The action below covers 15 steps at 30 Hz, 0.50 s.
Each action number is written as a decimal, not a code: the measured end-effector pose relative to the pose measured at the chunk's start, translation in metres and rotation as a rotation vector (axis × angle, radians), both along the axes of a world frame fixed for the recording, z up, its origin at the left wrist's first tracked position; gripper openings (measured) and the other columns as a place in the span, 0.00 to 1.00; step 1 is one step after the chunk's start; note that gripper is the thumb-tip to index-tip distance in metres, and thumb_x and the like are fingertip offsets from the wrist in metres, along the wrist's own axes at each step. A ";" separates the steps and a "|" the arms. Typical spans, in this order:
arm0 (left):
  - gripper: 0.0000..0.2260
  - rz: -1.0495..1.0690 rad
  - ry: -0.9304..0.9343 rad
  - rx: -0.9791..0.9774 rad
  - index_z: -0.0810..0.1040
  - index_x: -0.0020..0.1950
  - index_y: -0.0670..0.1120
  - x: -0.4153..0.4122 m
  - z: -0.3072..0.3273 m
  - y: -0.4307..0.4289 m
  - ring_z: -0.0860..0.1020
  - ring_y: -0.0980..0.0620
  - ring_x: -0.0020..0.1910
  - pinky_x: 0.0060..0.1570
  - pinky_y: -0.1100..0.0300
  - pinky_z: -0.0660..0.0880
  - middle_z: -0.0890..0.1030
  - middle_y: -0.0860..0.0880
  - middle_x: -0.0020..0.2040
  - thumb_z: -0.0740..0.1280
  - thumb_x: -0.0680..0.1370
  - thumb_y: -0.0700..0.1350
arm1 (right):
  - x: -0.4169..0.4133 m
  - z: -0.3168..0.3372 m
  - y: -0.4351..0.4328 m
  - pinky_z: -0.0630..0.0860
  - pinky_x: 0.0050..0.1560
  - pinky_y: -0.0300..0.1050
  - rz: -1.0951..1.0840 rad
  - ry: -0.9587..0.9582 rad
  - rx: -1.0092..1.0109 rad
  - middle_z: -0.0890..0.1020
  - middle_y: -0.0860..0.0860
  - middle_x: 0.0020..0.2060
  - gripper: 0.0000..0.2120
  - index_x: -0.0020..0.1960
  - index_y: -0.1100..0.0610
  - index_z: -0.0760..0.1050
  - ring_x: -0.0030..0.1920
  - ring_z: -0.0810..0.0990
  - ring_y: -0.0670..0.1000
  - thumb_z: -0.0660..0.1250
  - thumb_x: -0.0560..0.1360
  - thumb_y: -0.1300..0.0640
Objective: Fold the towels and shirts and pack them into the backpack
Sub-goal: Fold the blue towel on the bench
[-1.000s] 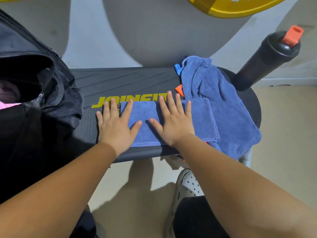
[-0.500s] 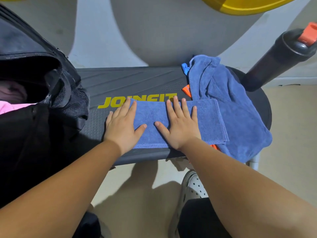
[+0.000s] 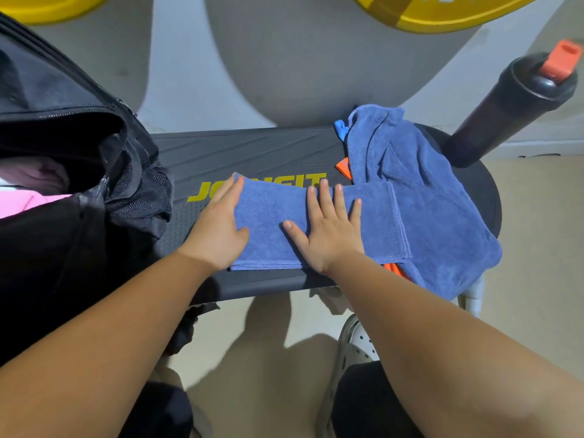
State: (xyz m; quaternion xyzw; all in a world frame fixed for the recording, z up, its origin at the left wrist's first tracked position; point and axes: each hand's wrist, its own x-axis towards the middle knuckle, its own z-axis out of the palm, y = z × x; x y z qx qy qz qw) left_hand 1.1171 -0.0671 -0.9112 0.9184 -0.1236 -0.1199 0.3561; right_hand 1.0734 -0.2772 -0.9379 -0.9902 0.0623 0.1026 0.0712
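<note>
**Both palms flat on the folded towel**

My right fingers [image 3: 325,200] lie straight and a little spread on the blue cloth, thumb out to the side; the right hand [image 3: 328,235] presses palm-down on the middle of the folded towel [image 3: 379,216]; my left fingers [image 3: 228,191] are straight and close together along the towel's left edge, the thumb splayed onto the cloth; the left hand [image 3: 218,226] rests partly on the towel and partly on the step platform [image 3: 252,150]; neither hand grips anything.

The folded towel lies across the near half of the platform, covering part of its yellow lettering; its right end overlaps a loose blue towel [image 3: 442,216], which is heaped on the platform's right end and hangs over the edge; an orange cloth [image 3: 343,167] peeks out from under that heap.

The backpack [image 3: 47,90] stands at the platform's left end, black and unzipped, with something pink [image 3: 28,200] inside; a dark bottle [image 3: 505,109] with an orange cap stands beyond the right end; my shoe [image 3: 357,343] shows below.
</note>
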 end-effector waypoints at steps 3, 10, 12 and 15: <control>0.38 0.007 -0.041 0.088 0.52 0.82 0.45 0.008 0.018 0.020 0.50 0.59 0.79 0.61 0.85 0.42 0.51 0.52 0.82 0.66 0.75 0.32 | 0.006 0.006 0.020 0.36 0.76 0.64 0.070 0.015 0.128 0.39 0.49 0.80 0.43 0.81 0.51 0.40 0.79 0.35 0.55 0.37 0.75 0.27; 0.38 -0.048 -0.065 0.137 0.54 0.82 0.47 0.009 0.075 0.005 0.49 0.63 0.78 0.67 0.77 0.46 0.51 0.56 0.81 0.64 0.74 0.32 | 0.015 0.042 -0.006 0.47 0.79 0.56 0.109 0.007 0.442 0.43 0.49 0.81 0.36 0.82 0.53 0.45 0.80 0.41 0.51 0.49 0.81 0.35; 0.39 -0.100 -0.104 0.104 0.55 0.81 0.46 0.005 0.087 -0.024 0.50 0.62 0.78 0.67 0.78 0.46 0.52 0.55 0.81 0.66 0.73 0.33 | 0.017 0.061 -0.037 0.50 0.79 0.55 0.252 0.076 0.270 0.43 0.49 0.81 0.36 0.82 0.53 0.44 0.81 0.44 0.51 0.49 0.81 0.35; 0.40 -0.177 -0.093 0.079 0.54 0.81 0.46 -0.005 0.087 -0.075 0.52 0.60 0.79 0.69 0.73 0.52 0.51 0.53 0.82 0.68 0.72 0.34 | 0.021 0.091 -0.086 0.51 0.79 0.55 0.371 0.221 0.023 0.42 0.47 0.81 0.36 0.82 0.51 0.42 0.81 0.46 0.51 0.50 0.81 0.35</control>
